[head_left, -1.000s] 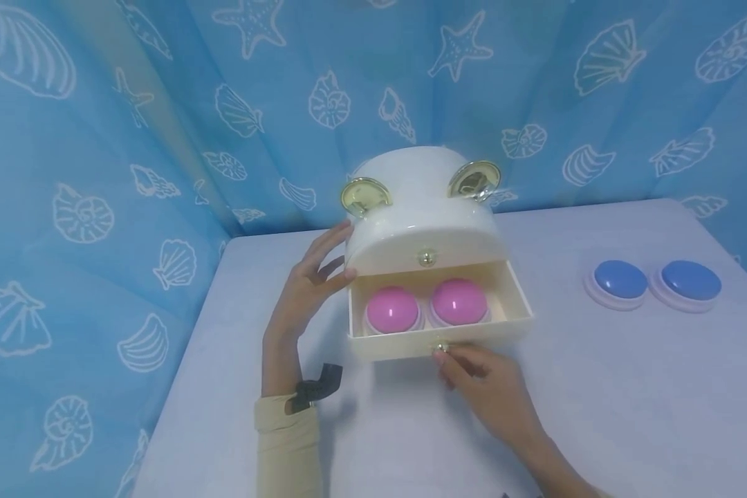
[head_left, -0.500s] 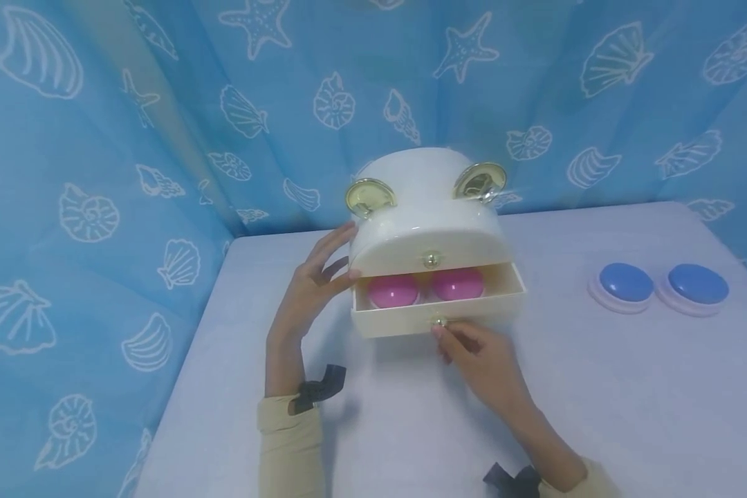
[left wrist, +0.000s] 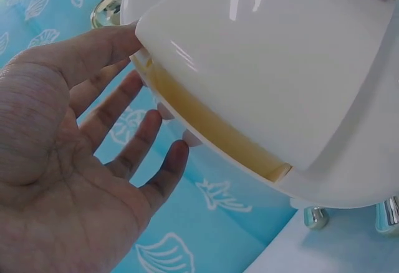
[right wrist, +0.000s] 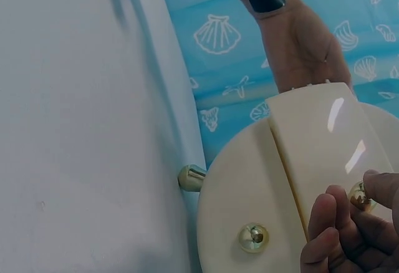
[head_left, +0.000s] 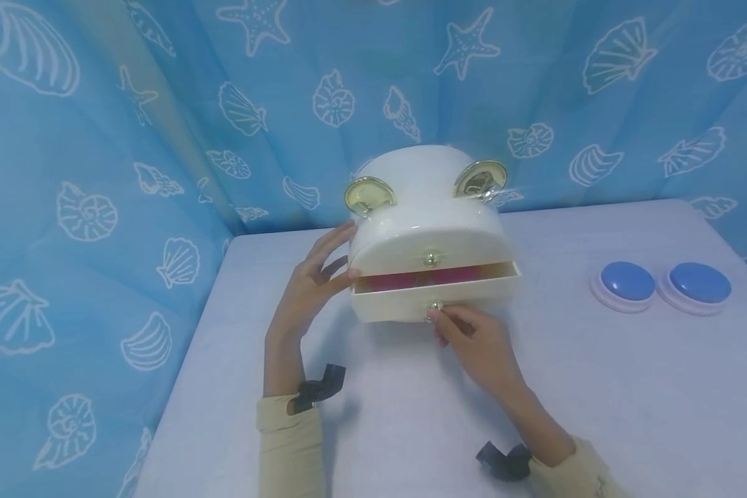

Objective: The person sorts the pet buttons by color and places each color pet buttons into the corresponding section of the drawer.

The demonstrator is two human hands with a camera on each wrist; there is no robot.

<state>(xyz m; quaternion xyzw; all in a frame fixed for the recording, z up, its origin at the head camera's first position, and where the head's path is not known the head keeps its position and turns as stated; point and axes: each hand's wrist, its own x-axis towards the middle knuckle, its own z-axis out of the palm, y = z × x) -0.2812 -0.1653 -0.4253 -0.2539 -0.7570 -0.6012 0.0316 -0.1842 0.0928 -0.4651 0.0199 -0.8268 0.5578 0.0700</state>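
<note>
A white rounded storage box (head_left: 423, 214) with two gold-rimmed ears stands on the table, its lower drawer (head_left: 392, 306) partly pulled out. Inside lie two pink domed things (head_left: 392, 281), now mostly hidden behind the drawer front. My right hand (head_left: 478, 346) pinches the drawer's gold knob (right wrist: 360, 197) between thumb and finger. With fingers spread, my left hand (head_left: 311, 287) touches the box's left side. In the left wrist view its thumb reaches the drawer's corner, and the other fingertips lie along the box's edge (left wrist: 237, 170).
Two blue domed buttons with white bases (head_left: 627, 283) sit side by side on the right of the table (head_left: 404, 415). A blue shell-patterned curtain (head_left: 361, 62) hangs behind and to the left. The upper drawer knob (head_left: 431, 259) is above the pulled-out drawer.
My right hand has moved away from me with the knob, sliding the drawer further into the box. Less of the pink things shows. My left hand has stayed at the box's side.
</note>
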